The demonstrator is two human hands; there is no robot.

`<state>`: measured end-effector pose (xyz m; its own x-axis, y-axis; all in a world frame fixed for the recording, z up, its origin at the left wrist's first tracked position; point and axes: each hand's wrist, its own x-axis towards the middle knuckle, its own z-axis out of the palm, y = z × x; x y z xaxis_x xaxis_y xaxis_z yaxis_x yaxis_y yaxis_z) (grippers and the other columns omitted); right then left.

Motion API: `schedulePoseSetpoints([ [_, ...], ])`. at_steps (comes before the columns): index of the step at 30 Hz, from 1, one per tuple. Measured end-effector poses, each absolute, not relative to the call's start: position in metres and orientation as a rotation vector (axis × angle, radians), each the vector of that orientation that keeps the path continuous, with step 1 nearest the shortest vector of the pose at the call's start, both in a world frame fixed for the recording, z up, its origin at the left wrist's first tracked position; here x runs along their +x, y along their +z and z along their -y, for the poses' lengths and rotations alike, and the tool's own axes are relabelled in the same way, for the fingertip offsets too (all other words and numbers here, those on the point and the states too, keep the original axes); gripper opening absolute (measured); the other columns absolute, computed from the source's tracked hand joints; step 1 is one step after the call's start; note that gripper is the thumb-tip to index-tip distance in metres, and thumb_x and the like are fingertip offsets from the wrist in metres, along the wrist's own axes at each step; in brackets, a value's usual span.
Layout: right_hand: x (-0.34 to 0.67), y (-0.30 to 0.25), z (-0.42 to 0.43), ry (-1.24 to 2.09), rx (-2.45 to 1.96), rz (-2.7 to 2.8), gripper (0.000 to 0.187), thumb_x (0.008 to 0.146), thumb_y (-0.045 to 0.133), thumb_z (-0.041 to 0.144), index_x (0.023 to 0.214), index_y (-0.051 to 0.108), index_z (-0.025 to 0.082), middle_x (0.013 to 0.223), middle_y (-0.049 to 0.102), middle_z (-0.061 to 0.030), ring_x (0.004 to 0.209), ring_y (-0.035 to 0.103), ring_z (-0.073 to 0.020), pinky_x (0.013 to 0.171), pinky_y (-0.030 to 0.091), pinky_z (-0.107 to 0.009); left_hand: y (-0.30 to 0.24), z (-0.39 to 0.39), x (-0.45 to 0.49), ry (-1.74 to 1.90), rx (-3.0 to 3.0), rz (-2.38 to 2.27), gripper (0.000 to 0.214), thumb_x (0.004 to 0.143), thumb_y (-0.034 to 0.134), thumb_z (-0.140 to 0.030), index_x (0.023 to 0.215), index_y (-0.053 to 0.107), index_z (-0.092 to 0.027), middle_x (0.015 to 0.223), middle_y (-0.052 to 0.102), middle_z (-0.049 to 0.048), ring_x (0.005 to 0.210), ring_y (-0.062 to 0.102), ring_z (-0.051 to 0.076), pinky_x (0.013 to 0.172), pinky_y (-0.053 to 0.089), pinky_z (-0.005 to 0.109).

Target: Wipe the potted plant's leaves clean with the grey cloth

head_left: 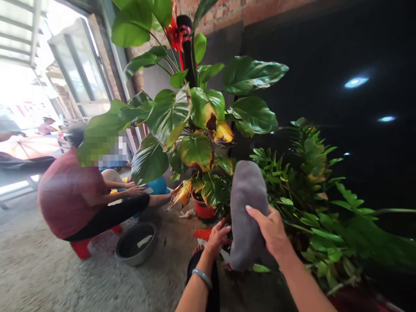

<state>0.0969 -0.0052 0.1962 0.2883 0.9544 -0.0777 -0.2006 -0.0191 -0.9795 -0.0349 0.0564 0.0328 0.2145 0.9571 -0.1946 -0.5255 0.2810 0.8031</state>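
My right hand (272, 229) grips a grey insole (248, 212) with a soft, fuzzy-looking face, the thumb on its front and the other fingers mostly hidden behind. The insole is held nearly upright, its wider end at the top. Close to its lower left edge is my left hand (218, 238), fingers loosely bent and apart, with nothing visible in it; whether the fingertips touch the insole is unclear. A bracelet (202, 278) circles my left wrist. Below the hands lies a red and white packet or box (203, 234), partly covered.
A large leafy plant in a red pot (204, 210) stands ahead, and dense foliage (320, 216) spreads at right. On the left a person in a red shirt (69, 190) sits on a red stool (81, 248). A grey basin (136, 243) rests on the concrete floor.
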Motion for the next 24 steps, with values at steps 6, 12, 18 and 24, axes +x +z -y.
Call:
schedulePoseSetpoints([
  [6,0.085,0.121,0.051,1.207,-1.432,0.892,0.026,0.05,0.07,0.033,0.071,0.074,0.019,0.07,0.076,-0.0072,0.076,0.071,-0.0314,0.072,0.054,-0.039,0.028,-0.063,-0.034,1.187,0.766,-0.847,0.054,0.04,0.086,-0.026,0.092,0.075,-0.014,0.083,0.075,0.009,0.084,0.067,0.028,0.072,0.052,0.033],
  [12,0.117,0.173,0.046,1.061,-1.36,0.752,0.041,0.049,0.079,0.044,0.079,0.073,0.017,0.071,0.075,-0.0088,0.073,0.07,-0.0325,0.063,0.055,-0.038,0.025,-0.068,-0.035,1.136,0.735,-0.847,0.069,0.045,0.083,-0.021,0.112,0.07,-0.012,0.079,0.072,0.0046,0.064,0.061,0.016,0.059,0.048,0.027],
  [18,0.116,0.14,0.019,1.283,-1.301,0.367,0.03,0.042,0.075,0.042,0.063,0.066,0.022,0.064,0.074,-0.009,0.078,0.071,-0.0356,0.069,0.057,-0.045,0.016,-0.071,-0.036,1.17,0.689,-0.861,0.067,0.045,0.086,-0.022,0.109,0.071,-0.013,0.067,0.068,-0.0005,0.053,0.054,0.01,0.056,0.045,0.025],
  [24,0.12,0.119,0.058,1.362,-1.313,0.289,0.037,0.046,0.077,0.05,0.067,0.068,0.02,0.072,0.076,-0.012,0.087,0.071,-0.0378,0.072,0.058,-0.046,0.013,-0.076,-0.04,1.164,0.67,-0.907,0.063,0.042,0.086,-0.021,0.104,0.073,-0.011,0.072,0.071,0.0037,0.06,0.061,0.014,0.06,0.046,0.026],
])
